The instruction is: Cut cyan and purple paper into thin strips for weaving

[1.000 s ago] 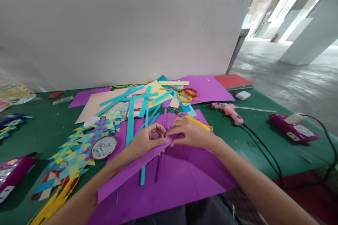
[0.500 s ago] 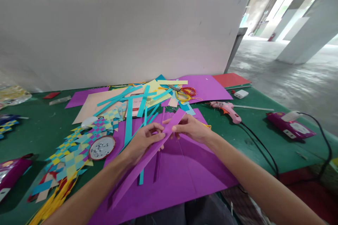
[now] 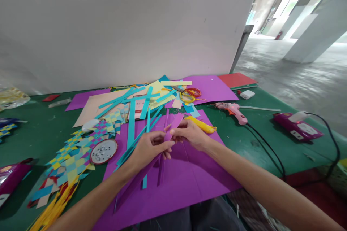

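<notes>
Between my two hands is a long purple paper strip [image 3: 176,120], slanting from lower left to upper right. My left hand [image 3: 153,147] pinches it near its middle, thumb on top. My right hand [image 3: 189,133] grips it just beyond, close to its upper end. Under both hands lies a large purple sheet [image 3: 195,173] with a narrow folded purple piece [image 3: 161,173] on it. Several teal strips [image 3: 131,122] lie left of and beneath my left hand. A yellow utility knife [image 3: 202,125] rests just behind my right hand.
Scissors [image 3: 191,94] lie on the paper pile at the back. Right are a pink glue gun [image 3: 230,112] with a cord and a purple power box [image 3: 296,128]. Left are a round dish of small beads [image 3: 104,151] and woven paper pieces [image 3: 73,158]. A white board [image 3: 121,39] stands behind.
The strip has turned and bent, its broad face now less visible. My left hand has moved slightly right and down along it. The yellow knife has come into fuller view.
</notes>
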`<state>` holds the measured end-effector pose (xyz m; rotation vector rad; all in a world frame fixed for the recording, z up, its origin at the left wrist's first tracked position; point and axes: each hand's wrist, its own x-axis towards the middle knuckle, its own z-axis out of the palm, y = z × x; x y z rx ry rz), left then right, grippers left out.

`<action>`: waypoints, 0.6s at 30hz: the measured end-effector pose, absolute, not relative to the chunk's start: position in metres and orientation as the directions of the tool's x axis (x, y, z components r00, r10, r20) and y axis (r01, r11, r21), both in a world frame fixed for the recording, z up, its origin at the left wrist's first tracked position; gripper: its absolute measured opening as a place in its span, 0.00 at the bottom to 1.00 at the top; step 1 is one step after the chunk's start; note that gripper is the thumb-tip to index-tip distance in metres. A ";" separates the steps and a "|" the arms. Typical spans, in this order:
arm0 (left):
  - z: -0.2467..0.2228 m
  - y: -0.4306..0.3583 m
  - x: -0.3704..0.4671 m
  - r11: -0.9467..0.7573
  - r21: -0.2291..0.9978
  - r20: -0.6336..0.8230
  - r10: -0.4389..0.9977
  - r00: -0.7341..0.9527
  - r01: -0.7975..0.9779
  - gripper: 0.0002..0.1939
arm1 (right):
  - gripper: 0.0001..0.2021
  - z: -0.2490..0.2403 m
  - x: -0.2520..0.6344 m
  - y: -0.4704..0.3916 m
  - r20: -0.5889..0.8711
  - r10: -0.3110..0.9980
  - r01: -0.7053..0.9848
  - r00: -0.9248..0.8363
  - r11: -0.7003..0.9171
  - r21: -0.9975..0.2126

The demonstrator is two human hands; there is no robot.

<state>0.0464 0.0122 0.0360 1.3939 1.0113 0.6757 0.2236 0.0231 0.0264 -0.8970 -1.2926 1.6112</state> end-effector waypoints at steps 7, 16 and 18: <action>0.037 0.010 0.047 0.036 0.979 -0.124 0.887 0.445 0.202 0.12 | 0.15 0.020 0.218 0.027 -0.067 0.946 -0.194 -0.317 -0.134 -0.972; 0.033 0.012 0.048 0.012 0.977 -0.110 0.884 0.455 0.212 0.12 | 0.15 0.020 0.220 0.029 -0.102 0.932 -0.174 -0.347 -0.171 -0.970; 0.034 0.012 0.048 0.024 0.979 -0.114 0.890 0.442 0.204 0.12 | 0.14 0.022 0.225 0.031 -0.097 0.909 -0.185 -0.406 -0.185 -0.965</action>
